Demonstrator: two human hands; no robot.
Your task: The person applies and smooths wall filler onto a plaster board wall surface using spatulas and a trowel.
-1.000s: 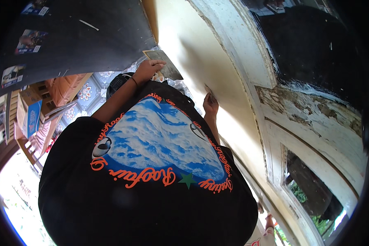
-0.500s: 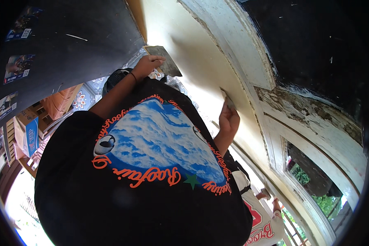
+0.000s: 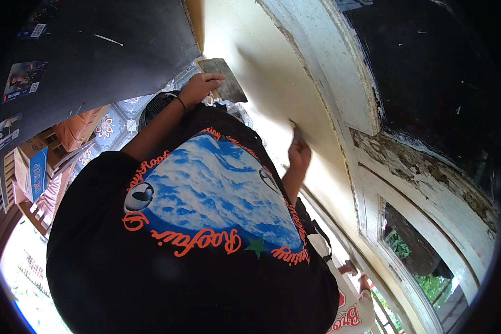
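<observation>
Our left hand (image 3: 204, 89) holds a flat grey plate (image 3: 231, 82); our right hand (image 3: 299, 156), nearer the pale wall (image 3: 275, 72), grips a thin blade (image 3: 297, 134) pointing away, the plate lying leftward and beyond.

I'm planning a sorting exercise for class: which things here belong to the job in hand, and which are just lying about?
In use:
grey plate in the left hand
scraper in the right hand
pale wall

Not in use:
cardboard box
pictures on the dark board
</observation>
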